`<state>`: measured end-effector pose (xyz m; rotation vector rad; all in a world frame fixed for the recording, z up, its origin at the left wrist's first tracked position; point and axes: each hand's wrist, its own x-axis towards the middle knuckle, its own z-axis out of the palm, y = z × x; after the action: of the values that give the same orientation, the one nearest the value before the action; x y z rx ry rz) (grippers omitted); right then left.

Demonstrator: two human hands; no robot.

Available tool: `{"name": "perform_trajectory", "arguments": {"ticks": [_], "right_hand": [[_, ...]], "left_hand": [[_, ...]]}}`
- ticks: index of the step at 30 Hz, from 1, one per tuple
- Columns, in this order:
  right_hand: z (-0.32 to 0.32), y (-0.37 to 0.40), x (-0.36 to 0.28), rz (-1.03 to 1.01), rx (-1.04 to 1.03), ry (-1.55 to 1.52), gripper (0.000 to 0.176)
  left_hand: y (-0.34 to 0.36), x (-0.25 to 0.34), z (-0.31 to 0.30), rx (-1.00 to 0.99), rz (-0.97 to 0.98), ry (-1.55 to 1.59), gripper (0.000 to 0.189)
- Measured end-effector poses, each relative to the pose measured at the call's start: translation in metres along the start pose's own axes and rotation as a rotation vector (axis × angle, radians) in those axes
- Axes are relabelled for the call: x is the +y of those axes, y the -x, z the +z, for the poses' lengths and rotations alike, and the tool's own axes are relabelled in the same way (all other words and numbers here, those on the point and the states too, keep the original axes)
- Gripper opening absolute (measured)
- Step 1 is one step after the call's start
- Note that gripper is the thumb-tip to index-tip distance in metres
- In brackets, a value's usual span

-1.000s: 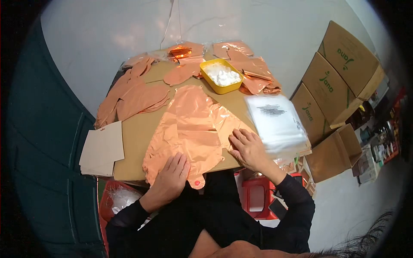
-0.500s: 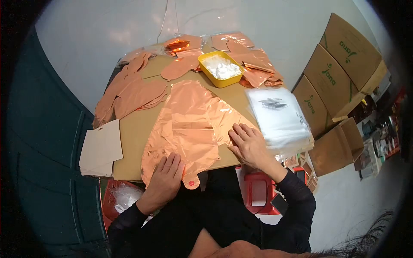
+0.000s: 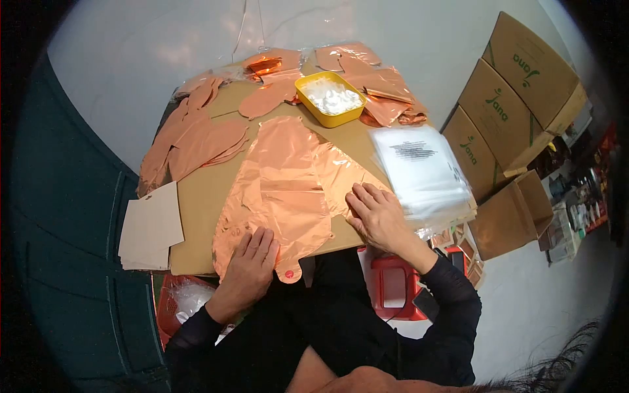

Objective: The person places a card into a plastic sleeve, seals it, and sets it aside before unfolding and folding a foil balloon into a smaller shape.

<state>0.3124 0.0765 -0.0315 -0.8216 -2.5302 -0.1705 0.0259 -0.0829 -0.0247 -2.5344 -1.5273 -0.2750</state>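
A large copper-coloured foil balloon [image 3: 288, 190], flat and uninflated, lies across the front of the cardboard-covered table [image 3: 200, 226]. Its small tab with a red mark hangs over the near edge. My left hand [image 3: 250, 265] rests palm down on the balloon's lower left, fingers stretched out. On the right part of the foil, near the clear plastic bags, my right hand [image 3: 373, 213] lies flat with its fingers extended. Neither hand grips anything. The palms hide the foil beneath them.
More flat foil balloons [image 3: 206, 141] lie at the left and back. A yellow tub [image 3: 331, 120] holds white material. Clear plastic bags [image 3: 426, 177] are stacked right, pale cards [image 3: 154, 223] left. Cardboard boxes [image 3: 501, 98] stand at the right; a red stool [image 3: 396, 288] is below the table.
The view has shifted slightly, so the table's contents sit a little higher and further left. Both hands stay flat on the foil balloon in nearly the same places.
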Motion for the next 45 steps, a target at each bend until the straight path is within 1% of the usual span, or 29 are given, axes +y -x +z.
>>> {"name": "perform_trajectory", "arguments": {"ticks": [23, 29, 41, 45], "right_hand": [[-0.004, 0.0005, -0.0021, -0.001, -0.02, -0.027, 0.046], [-0.0057, 0.0001, -0.003, 0.01, -0.039, -0.036, 0.046], [-0.0038, 0.0012, -0.0016, 0.007, -0.038, -0.027, 0.046], [-0.0045, 0.0009, -0.0019, 0.008, -0.047, -0.03, 0.047]], "left_hand": [[0.0026, -0.0025, -0.0024, -0.04, 0.019, 0.022, 0.054], [0.0043, -0.0019, -0.0001, -0.028, 0.001, 0.071, 0.059], [0.0089, -0.0007, 0.0002, -0.03, -0.035, 0.079, 0.059], [0.0087, -0.0004, -0.0024, -0.025, -0.034, 0.081, 0.055]]}}
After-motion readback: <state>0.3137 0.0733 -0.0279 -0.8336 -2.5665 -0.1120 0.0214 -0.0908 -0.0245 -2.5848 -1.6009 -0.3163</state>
